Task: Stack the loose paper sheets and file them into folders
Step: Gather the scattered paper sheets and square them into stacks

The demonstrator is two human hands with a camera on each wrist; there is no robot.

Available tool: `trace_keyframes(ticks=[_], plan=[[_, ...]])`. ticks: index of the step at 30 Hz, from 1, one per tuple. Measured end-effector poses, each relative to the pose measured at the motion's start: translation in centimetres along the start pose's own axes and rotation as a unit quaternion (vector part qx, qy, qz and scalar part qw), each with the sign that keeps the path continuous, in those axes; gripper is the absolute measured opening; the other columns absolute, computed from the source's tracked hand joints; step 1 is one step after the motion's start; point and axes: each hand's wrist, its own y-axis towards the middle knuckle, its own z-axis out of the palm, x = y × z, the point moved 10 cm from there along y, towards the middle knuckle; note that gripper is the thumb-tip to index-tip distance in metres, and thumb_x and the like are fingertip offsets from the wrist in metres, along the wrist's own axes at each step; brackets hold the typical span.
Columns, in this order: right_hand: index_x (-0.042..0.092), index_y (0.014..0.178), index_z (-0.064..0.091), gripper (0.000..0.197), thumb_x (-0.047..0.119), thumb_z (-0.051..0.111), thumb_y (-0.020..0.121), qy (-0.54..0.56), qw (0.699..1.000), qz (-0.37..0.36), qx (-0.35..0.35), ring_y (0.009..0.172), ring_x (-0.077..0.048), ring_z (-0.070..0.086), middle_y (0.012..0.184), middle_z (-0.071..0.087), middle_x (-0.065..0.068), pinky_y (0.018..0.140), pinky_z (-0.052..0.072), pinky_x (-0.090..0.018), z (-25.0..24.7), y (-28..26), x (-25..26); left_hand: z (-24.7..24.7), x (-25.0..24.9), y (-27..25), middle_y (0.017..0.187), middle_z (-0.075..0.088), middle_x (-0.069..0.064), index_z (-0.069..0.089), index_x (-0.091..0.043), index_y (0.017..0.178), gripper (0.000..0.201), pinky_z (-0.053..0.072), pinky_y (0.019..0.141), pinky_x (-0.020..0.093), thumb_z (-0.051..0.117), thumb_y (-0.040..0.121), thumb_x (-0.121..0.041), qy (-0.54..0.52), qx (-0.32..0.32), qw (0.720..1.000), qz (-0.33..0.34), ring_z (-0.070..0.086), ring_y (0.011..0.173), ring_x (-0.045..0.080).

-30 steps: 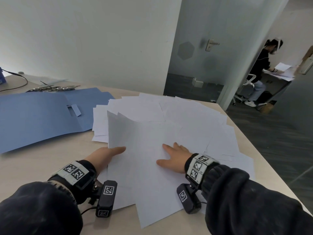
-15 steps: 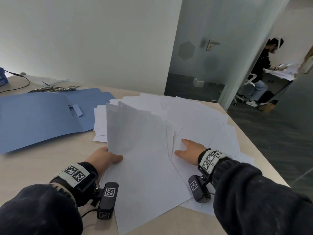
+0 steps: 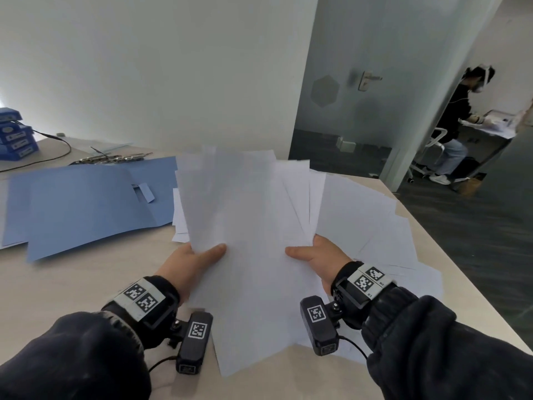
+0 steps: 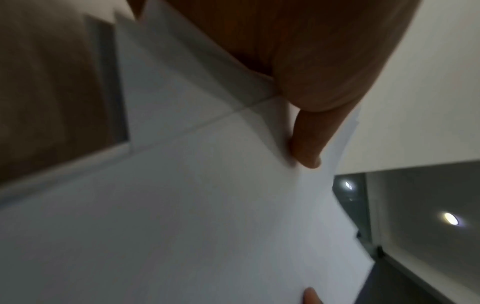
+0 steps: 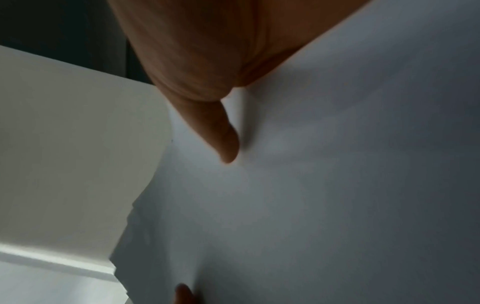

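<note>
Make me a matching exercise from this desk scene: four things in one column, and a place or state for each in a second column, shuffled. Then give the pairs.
1. bundle of white sheets
2. blue folder
3. blue boxes
4. metal clips

A. stacked at the desk's far left edge
B. gripped by the left hand and right hand
C. lying open and flat on the desk
D. just beyond the folder's far edge

Pairs: 1-B, 2-C, 3-A, 4-D
</note>
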Motion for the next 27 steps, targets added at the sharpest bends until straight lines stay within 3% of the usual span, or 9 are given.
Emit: trace_keyframes(ticks=[3,5,7,10,13,16,21,24,27], plan=[[0.008,0.105,0.072,0.017,0.008,0.074,0.088,0.028,0.996,-0.066,-0.051,0.100,-0.030,0.073,0.103,0.077,-0.010,0.097,0.055,-0.050,-0.7,-0.5,2.4,0.0,-3.6,-0.2,0.098,0.079,0.002,0.070,-0.017,0.112,0.054,0.060,0.083,0.042,0.084,0.064,-0.035,0.060,-0.002,0.995,0.082,0.076,0.089,0.025],[0.009,0.103,0.073,0.014,0.012,0.074,0.089,0.041,0.990,-0.112,-0.070,0.097,-0.026,0.074,0.100,0.078,-0.007,0.095,0.056,-0.046,-0.9,-1.3,4.5,-0.4,-6.5,-0.7,0.096,0.079,-0.003,0.068,-0.020,0.113,0.043,0.059,0.077,0.038,0.083,0.073,-0.023,0.090,-0.023,0.986,0.141,0.076,0.088,0.019],[0.011,0.087,0.072,0.008,0.019,0.075,0.090,0.047,0.983,-0.155,-0.083,0.082,-0.015,0.074,0.084,0.077,0.002,0.082,0.059,-0.033,-1.1,-2.2,6.9,-1.0,-9.2,-1.3,0.091,0.078,-0.006,0.069,-0.022,0.106,0.024,0.060,0.075,0.036,0.078,0.085,-0.016,0.097,-0.062,0.976,0.186,0.076,0.083,0.016],[0.014,0.067,0.056,0.036,0.036,0.073,0.090,0.015,0.968,-0.215,-0.126,0.050,-0.008,0.054,0.054,0.056,0.008,0.056,0.047,-0.020,-1.7,-3.9,9.9,-1.3,-11.3,-2.2,0.091,0.079,-0.006,0.074,-0.024,0.099,0.011,0.061,0.077,0.039,0.076,0.089,-0.027,0.076,-0.085,0.968,0.222,0.076,0.083,0.017],[0.011,0.089,0.068,0.043,0.052,0.073,0.081,-0.015,0.963,-0.242,-0.122,0.067,-0.015,0.067,0.076,0.072,-0.005,0.068,0.056,-0.026,-1.5,-4.7,10.7,-1.2,-11.5,-3.1,0.086,0.078,-0.011,0.074,-0.025,0.095,0.011,0.061,0.076,0.035,0.075,0.090,-0.035,0.075,-0.091,0.965,0.236,0.075,0.080,0.010],[0.026,0.109,0.066,0.053,0.059,0.075,0.068,-0.011,0.964,-0.240,-0.113,0.092,-0.005,0.070,0.100,0.076,0.008,0.087,0.055,-0.027,-1.3,-5.1,9.8,-0.8,-10.5,-3.7,0.098,0.078,-0.011,0.070,-0.024,0.112,0.029,0.059,0.078,0.032,0.080,0.085,-0.032,0.070,-0.083,0.964,0.241,0.075,0.088,0.008],[0.023,0.099,0.069,0.025,0.034,0.082,0.082,-0.013,0.963,-0.237,-0.126,0.087,-0.002,0.070,0.089,0.075,0.014,0.085,0.054,-0.030,-1.6,-5.2,8.8,-0.3,-8.6,-3.4,0.099,0.079,-0.006,0.069,-0.025,0.108,0.026,0.061,0.083,0.043,0.080,0.085,-0.021,0.035,-0.083,0.972,0.219,0.076,0.090,0.018],[0.020,0.098,0.072,0.020,0.029,0.082,0.083,0.014,0.960,-0.246,-0.134,0.088,-0.009,0.073,0.089,0.077,0.010,0.085,0.055,-0.034,-2.4,-5.5,9.4,0.2,-9.9,-3.9,0.096,0.079,-0.003,0.071,-0.019,0.106,0.018,0.061,0.075,0.035,0.077,0.089,-0.016,0.002,-0.079,0.967,0.243,0.076,0.087,0.019],[0.018,0.103,0.073,0.022,0.024,0.081,0.083,0.053,0.959,-0.252,-0.118,0.094,-0.019,0.075,0.098,0.078,0.000,0.085,0.058,-0.039,-2.8,-5.6,10.1,-0.1,-11.6,-4.3,0.086,0.078,-0.006,0.071,-0.018,0.097,0.010,0.058,0.064,0.022,0.076,0.088,-0.019,-0.024,-0.090,0.957,0.275,0.074,0.076,0.008]])
